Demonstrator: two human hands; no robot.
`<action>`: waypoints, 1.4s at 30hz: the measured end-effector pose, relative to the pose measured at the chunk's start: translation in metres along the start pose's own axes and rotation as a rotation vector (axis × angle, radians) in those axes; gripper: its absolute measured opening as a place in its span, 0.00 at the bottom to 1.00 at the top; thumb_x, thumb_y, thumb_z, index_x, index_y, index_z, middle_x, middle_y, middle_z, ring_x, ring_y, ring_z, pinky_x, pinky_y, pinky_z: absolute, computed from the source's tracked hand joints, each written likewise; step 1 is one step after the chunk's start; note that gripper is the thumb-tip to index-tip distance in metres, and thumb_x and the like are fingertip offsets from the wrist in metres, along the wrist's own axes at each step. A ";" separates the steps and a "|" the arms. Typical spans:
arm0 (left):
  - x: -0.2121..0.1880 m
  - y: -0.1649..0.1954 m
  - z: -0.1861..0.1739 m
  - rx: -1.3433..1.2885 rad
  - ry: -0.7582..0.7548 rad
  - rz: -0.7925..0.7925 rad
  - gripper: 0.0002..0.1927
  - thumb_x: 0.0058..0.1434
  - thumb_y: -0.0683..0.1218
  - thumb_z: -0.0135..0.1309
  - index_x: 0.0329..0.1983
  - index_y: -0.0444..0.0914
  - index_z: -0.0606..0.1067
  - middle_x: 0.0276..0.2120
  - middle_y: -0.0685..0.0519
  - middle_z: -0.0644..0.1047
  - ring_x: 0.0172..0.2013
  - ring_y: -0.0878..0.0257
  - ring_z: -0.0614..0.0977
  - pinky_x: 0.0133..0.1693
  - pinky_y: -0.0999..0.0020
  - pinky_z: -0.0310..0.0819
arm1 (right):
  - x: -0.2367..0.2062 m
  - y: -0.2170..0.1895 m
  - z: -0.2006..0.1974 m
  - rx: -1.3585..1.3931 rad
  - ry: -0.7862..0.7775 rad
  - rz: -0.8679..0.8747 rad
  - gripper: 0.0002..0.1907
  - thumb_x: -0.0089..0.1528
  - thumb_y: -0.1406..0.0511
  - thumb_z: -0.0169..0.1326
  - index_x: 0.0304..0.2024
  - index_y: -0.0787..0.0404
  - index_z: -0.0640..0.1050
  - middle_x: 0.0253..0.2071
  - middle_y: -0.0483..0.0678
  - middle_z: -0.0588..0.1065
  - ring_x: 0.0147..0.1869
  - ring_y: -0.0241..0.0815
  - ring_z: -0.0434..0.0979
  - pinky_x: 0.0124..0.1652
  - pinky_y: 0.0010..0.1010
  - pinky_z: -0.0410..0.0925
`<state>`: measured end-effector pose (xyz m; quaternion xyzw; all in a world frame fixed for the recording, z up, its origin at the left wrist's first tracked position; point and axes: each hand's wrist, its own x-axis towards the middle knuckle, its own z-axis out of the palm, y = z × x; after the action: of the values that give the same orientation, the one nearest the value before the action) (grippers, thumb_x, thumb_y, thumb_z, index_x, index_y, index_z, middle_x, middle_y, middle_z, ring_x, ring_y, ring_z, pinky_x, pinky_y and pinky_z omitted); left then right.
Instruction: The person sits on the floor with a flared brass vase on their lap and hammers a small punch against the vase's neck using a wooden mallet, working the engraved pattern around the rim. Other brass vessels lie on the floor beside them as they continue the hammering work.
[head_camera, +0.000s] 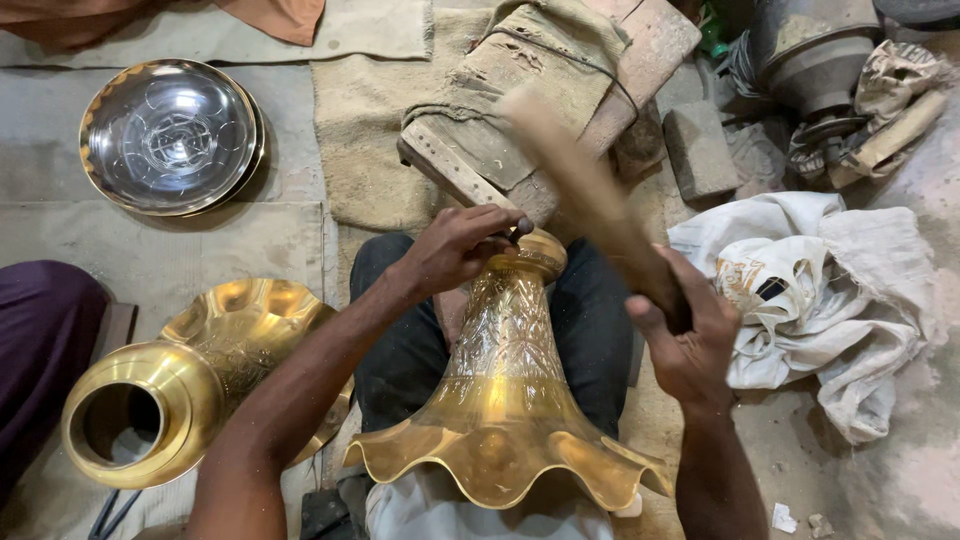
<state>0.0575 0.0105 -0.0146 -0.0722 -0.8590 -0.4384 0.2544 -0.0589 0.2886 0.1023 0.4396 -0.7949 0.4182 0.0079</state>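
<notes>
Floor (150, 250) covered in grey matting carries everything here. Lying across the seated person's lap is a brass vase (505, 390), its scalloped rim toward the camera and its narrow neck resting on a padded wooden block (530, 110). Engraving already covers the neck and upper body; the flared skirt looks plain. A second brass vase (180, 390) lies to the left, beyond it a steel plate (170, 135). The right hand (690, 335) is closed around a blurred wooden mallet (590, 200). The left hand (465, 245) pinches a small punch (522, 228) against the neck.
</notes>
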 end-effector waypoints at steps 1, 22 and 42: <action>0.000 0.000 0.000 0.010 0.016 0.004 0.19 0.63 0.36 0.58 0.58 0.35 0.75 0.47 0.48 0.82 0.37 0.58 0.88 0.39 0.64 0.88 | -0.001 0.002 0.002 0.012 -0.041 0.051 0.30 0.66 0.51 0.59 0.65 0.59 0.74 0.33 0.52 0.78 0.33 0.44 0.78 0.37 0.34 0.72; -0.005 -0.013 0.005 -0.045 -0.004 0.030 0.20 0.65 0.32 0.53 0.60 0.36 0.75 0.47 0.45 0.83 0.37 0.57 0.88 0.38 0.66 0.88 | -0.007 -0.011 0.012 -0.090 -0.086 0.036 0.28 0.66 0.51 0.58 0.64 0.58 0.74 0.34 0.52 0.80 0.34 0.41 0.81 0.35 0.35 0.73; -0.002 -0.014 -0.002 -0.132 -0.096 -0.021 0.22 0.69 0.33 0.50 0.65 0.38 0.73 0.49 0.48 0.83 0.38 0.59 0.89 0.40 0.66 0.90 | -0.018 -0.001 0.015 -0.152 -0.160 0.220 0.28 0.60 0.52 0.59 0.62 0.52 0.76 0.26 0.51 0.81 0.24 0.46 0.81 0.31 0.37 0.73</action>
<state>0.0550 0.0012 -0.0245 -0.1009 -0.8401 -0.4927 0.2031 -0.0415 0.2912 0.0864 0.3799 -0.8658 0.3185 -0.0682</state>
